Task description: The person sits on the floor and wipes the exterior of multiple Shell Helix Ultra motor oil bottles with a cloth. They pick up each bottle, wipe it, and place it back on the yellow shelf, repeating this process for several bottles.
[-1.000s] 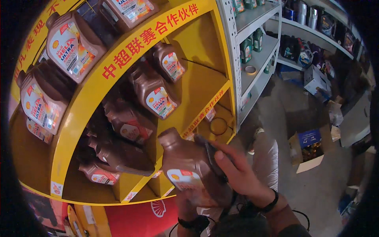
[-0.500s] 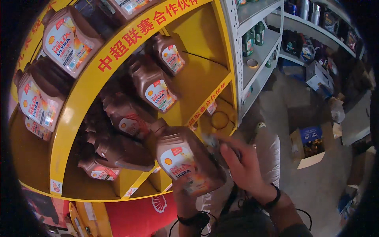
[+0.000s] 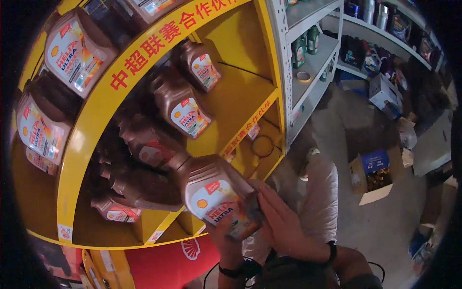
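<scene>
A brown motor oil bottle (image 3: 219,192) with a white, red and orange label is tilted in front of me, its neck pointing up and left toward the shelf. My left hand (image 3: 226,241) grips it low at the front, covering part of the label. Against its right side lies my right hand (image 3: 281,219), fingers long and close together. Under those fingertips is a dark, cloth-like thing (image 3: 252,204), mostly hidden. Similar brown bottles, one upright (image 3: 185,108) and another tipped (image 3: 149,142), sit on the yellow shelf just beyond the held bottle.
The yellow display rack (image 3: 72,168) curves along the left, with more oil bottles (image 3: 77,53) on top. Grey metal shelving (image 3: 313,62) holds green bottles and a tape roll (image 3: 303,76). An opened carton (image 3: 378,180) stands on the floor at right.
My right hand has come down from above the bottle's side and now presses against it. The bottle has shifted slightly left and tilted further. The whole view has drifted a little.
</scene>
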Tool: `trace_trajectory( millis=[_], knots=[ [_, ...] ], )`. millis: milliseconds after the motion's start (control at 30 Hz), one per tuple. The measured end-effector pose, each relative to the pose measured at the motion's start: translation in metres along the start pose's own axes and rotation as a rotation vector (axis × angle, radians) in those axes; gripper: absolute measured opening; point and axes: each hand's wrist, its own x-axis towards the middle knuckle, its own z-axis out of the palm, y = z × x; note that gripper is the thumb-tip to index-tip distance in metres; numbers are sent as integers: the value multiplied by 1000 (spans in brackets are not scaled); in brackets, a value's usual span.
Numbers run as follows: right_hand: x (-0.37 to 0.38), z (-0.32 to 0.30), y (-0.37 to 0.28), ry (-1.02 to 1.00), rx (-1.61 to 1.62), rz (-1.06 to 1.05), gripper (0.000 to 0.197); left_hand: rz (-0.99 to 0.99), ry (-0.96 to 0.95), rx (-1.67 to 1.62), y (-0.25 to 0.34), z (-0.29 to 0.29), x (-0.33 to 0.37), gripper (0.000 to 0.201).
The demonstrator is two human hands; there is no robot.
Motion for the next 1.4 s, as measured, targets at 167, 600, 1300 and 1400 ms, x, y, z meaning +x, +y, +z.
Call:
trace_trajectory(
  millis=[167,600,1300,1400],
  knots=[
    [19,-6,-7,97,-50,-221,50,3,-22,140,6,15,-1,59],
    [69,1,-3,234,-94,-627,40,73,-36,494,24,28,-15,50],
    [2,-12,-13,-30,-180,-395,39,63,-210,296,10,0,-13,70],
    [-25,0,-14,-8,-169,-481,39,-38,-144,217,14,2,-15,65]
  ],
)
